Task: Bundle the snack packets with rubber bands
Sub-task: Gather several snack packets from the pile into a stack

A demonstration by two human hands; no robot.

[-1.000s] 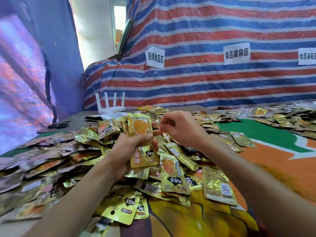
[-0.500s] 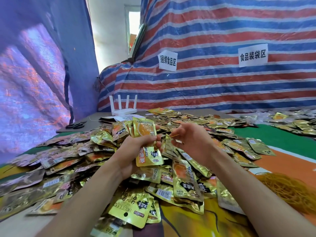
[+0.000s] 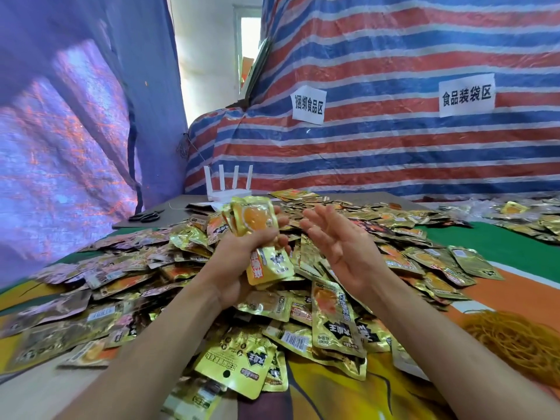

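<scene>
left hand (image 3: 239,260) is clamped round a stack of gold packets (image 3: 254,219), fingers curled across the front, stack held upright above the big pile of snack packets (image 3: 333,319). whether a band is on that stack, cannot tell. the right hand (image 3: 344,248) sits just right of the stack, apart from it, palm turned toward it, fingers straight and spread, holding nothing. both forearms come up from the bottom edge and angle in toward each other.

sweeping from the far left of the stack: a blue tarp (image 3: 75,131) hangs as a wall. black scissors (image 3: 145,216) lie on a grey board behind and left of the stack. a white router (image 3: 227,189) with four antennas stands just behind it, partly hidden by the stack's top. the pile spreads under and all round the stack, thick on both sides. behind and right, a striped tarp (image 3: 394,153) carries two white paper signs (image 3: 308,106). low and far right of the stack, a heap of rubber bands (image 3: 515,341) lies on the orange cloth, cut by the frame edge.

open room: bare pale tabletop (image 3: 30,395) low left of the stack, and orange and green cloth (image 3: 515,286) to its right, between pile and bands.
</scene>
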